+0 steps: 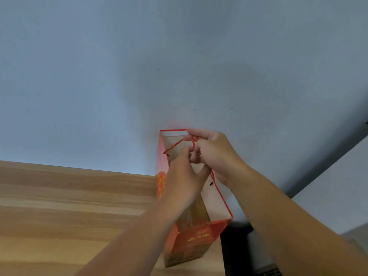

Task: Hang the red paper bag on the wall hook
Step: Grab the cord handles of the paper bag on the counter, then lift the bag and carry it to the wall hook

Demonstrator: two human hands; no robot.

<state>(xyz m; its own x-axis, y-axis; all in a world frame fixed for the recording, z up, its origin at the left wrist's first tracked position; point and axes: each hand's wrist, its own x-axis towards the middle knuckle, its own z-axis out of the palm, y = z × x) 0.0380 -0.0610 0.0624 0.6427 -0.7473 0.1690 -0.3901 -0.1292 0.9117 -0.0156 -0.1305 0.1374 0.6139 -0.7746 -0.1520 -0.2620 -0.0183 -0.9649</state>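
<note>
The red paper bag (199,238), with gold print and a pale inside, hangs open-mouthed against the grey-blue wall, seen from above. My right hand (214,150) pinches its red twisted cord handle (194,141) at the top of the bag's mouth. My left hand (184,176) is closed over the bag's mouth just below, gripping the handle cords too. Both hands touch each other. No wall hook is visible; it may be hidden behind my hands.
A wooden tabletop (69,212) runs along the wall at the lower left. A dark object (237,248) stands to the right of the bag. A pale wall section or door edge (338,186) angles in at the right.
</note>
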